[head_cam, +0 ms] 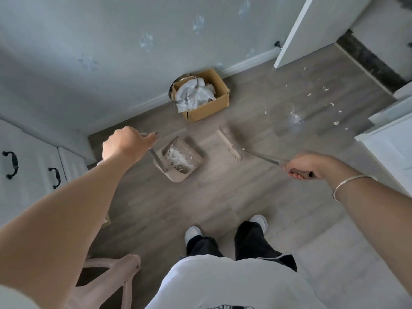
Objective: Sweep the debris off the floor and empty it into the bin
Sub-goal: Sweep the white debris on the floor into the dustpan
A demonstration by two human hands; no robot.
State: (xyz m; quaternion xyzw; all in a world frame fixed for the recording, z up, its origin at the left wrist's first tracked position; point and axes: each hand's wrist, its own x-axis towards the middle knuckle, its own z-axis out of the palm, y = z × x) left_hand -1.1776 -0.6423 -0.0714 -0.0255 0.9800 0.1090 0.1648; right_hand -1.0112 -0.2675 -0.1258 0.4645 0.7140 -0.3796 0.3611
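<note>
In the head view, the left hand (127, 144) is closed round the long handle of the dustpan (181, 162), which sits at frame centre with white scraps in it, just below the cardboard box (208, 109) that appears to serve as the bin. The right hand (304, 167) grips the broom (230, 144), whose handle runs up-left to a head beside the pan. The loose debris (297, 118) lies up-right of that head, nearer the right hand.

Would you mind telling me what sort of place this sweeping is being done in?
Probably a room in a home: grey wood-look floor, a patterned wall with a white baseboard, and white cabinets with black handles.
</note>
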